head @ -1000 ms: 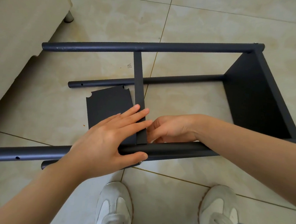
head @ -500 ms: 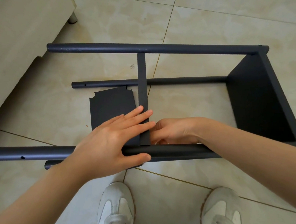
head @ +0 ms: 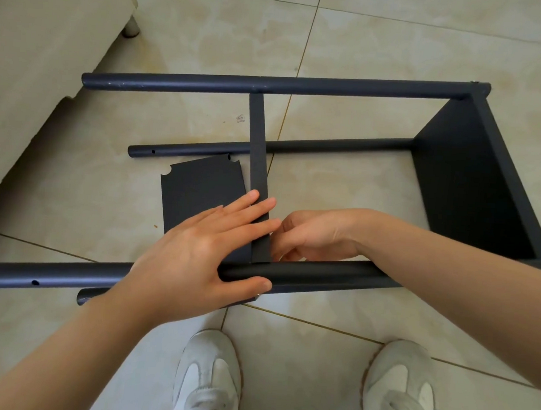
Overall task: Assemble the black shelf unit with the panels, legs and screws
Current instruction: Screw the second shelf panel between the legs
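Note:
The black shelf unit lies on its side on the tiled floor. Its far leg [head: 303, 85] and near leg [head: 322, 275] run left to right, and a third leg [head: 331, 146] lies on the floor between them. An end panel [head: 456, 185] closes the right end. A middle panel [head: 199, 193] stands between the legs, its edge facing up. My left hand [head: 195, 251] lies over the near leg, straight fingers pressing the middle panel and thumb against the tube. My right hand [head: 315, 233] is curled at the joint of panel and near leg; whatever it holds is hidden.
A beige sofa [head: 32, 60] with a short round foot [head: 131, 28] fills the left side. My two white shoes [head: 209, 376] stand just below the near leg. The stub of a fourth leg [head: 85, 294] shows under my left wrist.
Both hands stay at the same joint of panel and near leg. Only the view has drifted a little, so the shelf sits slightly lower and further right.

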